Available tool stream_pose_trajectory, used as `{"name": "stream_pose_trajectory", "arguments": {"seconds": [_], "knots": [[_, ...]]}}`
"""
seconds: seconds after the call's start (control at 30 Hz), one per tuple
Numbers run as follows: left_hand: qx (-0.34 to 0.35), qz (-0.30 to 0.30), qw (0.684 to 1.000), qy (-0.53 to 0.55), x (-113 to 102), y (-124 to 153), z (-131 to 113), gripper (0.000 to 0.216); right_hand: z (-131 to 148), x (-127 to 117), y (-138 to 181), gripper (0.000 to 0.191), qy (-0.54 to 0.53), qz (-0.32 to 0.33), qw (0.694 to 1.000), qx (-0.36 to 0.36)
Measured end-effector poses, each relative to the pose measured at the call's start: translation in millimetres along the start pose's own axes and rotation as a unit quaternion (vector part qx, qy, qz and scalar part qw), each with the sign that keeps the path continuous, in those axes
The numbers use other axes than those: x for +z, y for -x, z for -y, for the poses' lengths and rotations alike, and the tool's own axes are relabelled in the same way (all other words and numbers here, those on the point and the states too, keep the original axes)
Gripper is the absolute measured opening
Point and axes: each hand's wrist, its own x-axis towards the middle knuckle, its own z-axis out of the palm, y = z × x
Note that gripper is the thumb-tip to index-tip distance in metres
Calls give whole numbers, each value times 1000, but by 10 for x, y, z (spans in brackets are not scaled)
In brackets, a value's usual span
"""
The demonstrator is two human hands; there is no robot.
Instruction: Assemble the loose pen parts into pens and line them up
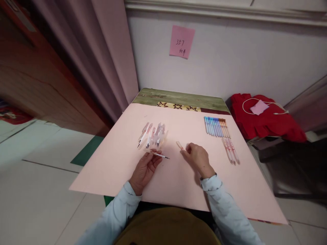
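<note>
Brown cloth (166, 226) is nearest; above the pink sheet (109, 170), a refill (160, 155) is pinched by the left hand (146, 167), a pen part (179, 145) by the right hand (198, 157); the sheet could be marked if the refill's exposed tip (167, 158) were dipped or its grip loosened.

Looks like a room in a home, and the furnishings say so: over on the left, a long mauve fabric curtain (109, 44) hangs in soft folds, right beside a big reddish-brown wooden panel (33, 75), door or cupboard, can't tell. Down below, pale glossy floor tiles (38, 190)! Up by the plain whitish wall (230, 61), a small surface with a green wood-grain top (178, 96), and just right of it, a bunched bright red cloth (263, 125).
</note>
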Motion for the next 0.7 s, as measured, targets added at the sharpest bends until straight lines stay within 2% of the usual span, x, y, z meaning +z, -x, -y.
{"name": "stream_pose_trajectory", "arguments": {"seconds": [0.17,0.3,0.4,0.47,0.57,0.7], "knots": [[-5,0,1000,1,-11,25,-17,9,55,145,-98,7,-34,-39,998,-18],[-8,-6,1000,3,-14,48,-36,10,150,239,-254,11,-128,-49,990,-31],[-9,-6,1000,12,-19,47,-38,10,258,296,-324,16,-175,-74,977,-100],[-12,-4,1000,19,-22,45,-37,10,347,348,-334,14,-151,-68,968,-190],[-15,4,1000,25,-25,48,-36,12,473,424,-329,20,-52,-19,949,-312],[-11,0,999,30,-20,57,-39,15,549,422,-349,14,57,12,923,-381]]}}
